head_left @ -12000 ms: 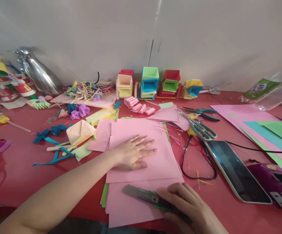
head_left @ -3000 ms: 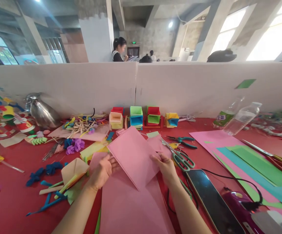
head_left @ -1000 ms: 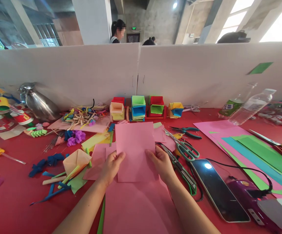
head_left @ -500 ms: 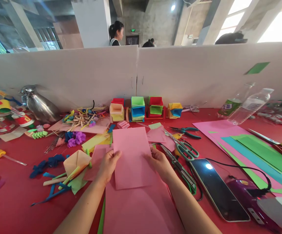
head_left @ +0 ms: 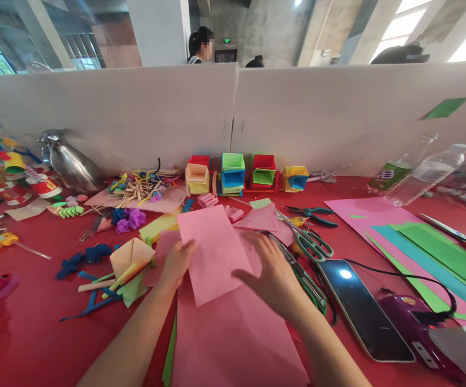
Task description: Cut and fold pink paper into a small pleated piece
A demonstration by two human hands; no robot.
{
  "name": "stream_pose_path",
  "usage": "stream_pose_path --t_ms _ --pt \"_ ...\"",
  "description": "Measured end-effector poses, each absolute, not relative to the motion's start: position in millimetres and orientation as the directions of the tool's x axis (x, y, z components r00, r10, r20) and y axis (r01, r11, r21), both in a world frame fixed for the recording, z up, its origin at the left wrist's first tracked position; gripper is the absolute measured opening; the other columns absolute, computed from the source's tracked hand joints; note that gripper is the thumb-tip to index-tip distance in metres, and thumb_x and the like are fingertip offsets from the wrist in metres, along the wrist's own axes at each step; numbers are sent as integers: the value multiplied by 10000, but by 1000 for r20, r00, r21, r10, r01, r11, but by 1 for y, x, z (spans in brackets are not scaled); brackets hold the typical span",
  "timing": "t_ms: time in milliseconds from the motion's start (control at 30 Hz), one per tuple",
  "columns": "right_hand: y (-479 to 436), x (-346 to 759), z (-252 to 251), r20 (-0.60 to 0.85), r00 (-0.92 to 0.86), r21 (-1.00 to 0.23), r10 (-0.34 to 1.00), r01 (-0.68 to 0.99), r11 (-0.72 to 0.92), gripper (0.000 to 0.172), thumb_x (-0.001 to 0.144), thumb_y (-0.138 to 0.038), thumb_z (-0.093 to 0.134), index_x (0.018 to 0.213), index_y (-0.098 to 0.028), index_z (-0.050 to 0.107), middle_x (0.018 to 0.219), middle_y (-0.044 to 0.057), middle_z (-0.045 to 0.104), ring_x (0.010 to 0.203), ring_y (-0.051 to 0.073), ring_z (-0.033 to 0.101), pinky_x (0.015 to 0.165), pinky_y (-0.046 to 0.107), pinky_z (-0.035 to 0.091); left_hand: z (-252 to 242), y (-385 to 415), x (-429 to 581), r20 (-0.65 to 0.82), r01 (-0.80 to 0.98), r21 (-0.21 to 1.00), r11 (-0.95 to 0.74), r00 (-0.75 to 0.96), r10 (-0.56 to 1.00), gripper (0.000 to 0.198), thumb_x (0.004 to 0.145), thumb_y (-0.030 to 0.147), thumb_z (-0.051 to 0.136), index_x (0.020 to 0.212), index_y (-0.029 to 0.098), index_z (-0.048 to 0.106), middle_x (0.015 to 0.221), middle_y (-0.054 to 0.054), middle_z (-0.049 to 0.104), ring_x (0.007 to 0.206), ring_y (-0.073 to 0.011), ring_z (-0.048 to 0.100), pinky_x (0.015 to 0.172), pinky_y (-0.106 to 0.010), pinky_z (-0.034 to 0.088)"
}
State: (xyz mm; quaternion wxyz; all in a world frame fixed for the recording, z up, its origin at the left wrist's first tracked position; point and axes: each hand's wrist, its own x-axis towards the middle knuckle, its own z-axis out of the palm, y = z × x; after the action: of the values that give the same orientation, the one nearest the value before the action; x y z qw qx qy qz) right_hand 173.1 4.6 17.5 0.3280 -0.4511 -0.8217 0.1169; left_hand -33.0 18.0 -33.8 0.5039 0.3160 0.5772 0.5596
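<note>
A small pink sheet of paper is pinched at its left edge by my left hand, thumb on top. It tilts a little and hangs over a larger pink sheet lying on the table. My right hand is off the paper, with fingers spread, just beside the small sheet's right edge. Close to that hand lie a green utility knife and green-handled scissors. More pink paper lies behind the small sheet.
Folded paper boxes stand along the white partition. A phone, a purple power strip and pliers lie right. A peach paper box, a steel jug and craft scraps are left. Clear bottles lean back right.
My right hand has let go of the small sheet and opened its fingers. The sheet, still in my left hand, has turned counterclockwise. The view has shifted slightly.
</note>
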Motion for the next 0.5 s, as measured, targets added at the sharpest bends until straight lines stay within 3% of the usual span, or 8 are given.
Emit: stream_pose_path --t_ms 67,133,200,333,400,467,500 --pt "-16 164 18 385 -605 -310 697 627 715 647 690 -295 671 1282 -232 420 1300 91 508 1185 296 452 977 488 368 -32 17 -33 -259 -238 951 197 -264 929 321 648 369 689 843 115 681 753 -72 724 786 -248 664 704 -325 496" --pt "-33 156 8 394 -668 -144 631 634 760 665 705 -243 645 1318 -178 398 1362 118 452 1239 318 394 1002 494 335 -29 14 -29 -294 -290 929 230 -202 934 310 656 350 676 865 121 682 759 -76 725 757 -246 671 690 -339 512" --pt "-43 152 -7 452 -646 -43 615 673 738 555 761 -141 545 1304 -151 429 1348 106 476 1238 297 402 1011 472 324 -24 10 -21 -322 -336 904 263 -134 937 307 679 341 651 901 131 679 774 -83 726 719 -244 676 656 -354 525" --pt "-48 162 -19 571 -562 -24 598 717 697 497 781 -25 402 1245 -170 509 1298 47 538 1223 236 430 1015 410 317 -11 1 -7 -336 -384 874 298 -33 941 326 686 340 651 928 123 674 794 -109 721 728 -256 678 649 -369 535" --pt "-49 169 -15 612 -536 -58 581 703 709 476 801 -26 384 1216 -200 537 1251 14 581 1198 217 457 1007 394 321 -5 -5 -9 -305 -323 905 276 -44 951 382 710 372 637 995 119 652 875 -126 713 806 -276 670 704 -389 529" --pt "-52 175 -12 615 -555 -92 560 655 750 455 821 -42 379 1206 -217 548 1213 -6 610 1167 208 488 981 381 350 -5 -17 -17 -230 -78 972 220 -164 959 475 750 411 601 1124 119 586 1031 -154 672 949 -302 630 807 -424 495" --pt "-53 177 -12 599 -579 -110 553 625 773 450 826 -47 377 1201 -224 552 1202 -12 617 1152 208 502 963 378 368 -8 -25 -23 -125 65 987 149 -279 952 550 768 419 584 1232 137 495 1149 -160 617 1054 -300 579 883 -436 455"
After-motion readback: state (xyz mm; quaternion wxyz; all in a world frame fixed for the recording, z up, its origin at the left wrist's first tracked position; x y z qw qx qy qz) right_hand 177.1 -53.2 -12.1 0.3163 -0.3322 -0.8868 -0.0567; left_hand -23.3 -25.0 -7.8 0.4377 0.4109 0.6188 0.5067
